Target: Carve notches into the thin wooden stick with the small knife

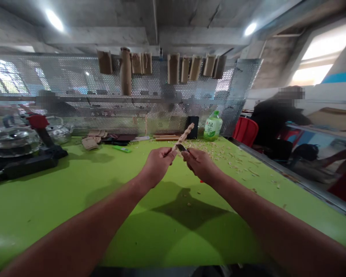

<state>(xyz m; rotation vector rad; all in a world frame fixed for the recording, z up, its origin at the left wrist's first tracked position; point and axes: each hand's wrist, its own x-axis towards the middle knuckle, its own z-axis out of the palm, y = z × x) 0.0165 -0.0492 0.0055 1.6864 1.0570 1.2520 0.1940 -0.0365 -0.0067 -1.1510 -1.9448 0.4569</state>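
1. Carved wooden stick (185,134) held above green worktop (46,204), tilted up and rightward, lower end in left hand (158,165).
2. Left grip narrow, closed around stick.
3. Right hand (200,165): grip closed on small black-handled knife (181,147), just beside stick; blade hidden.
4. Wood shavings (216,154) scattered on worktop beyond hands; plastic green-tea bottle (213,127) upright behind them.
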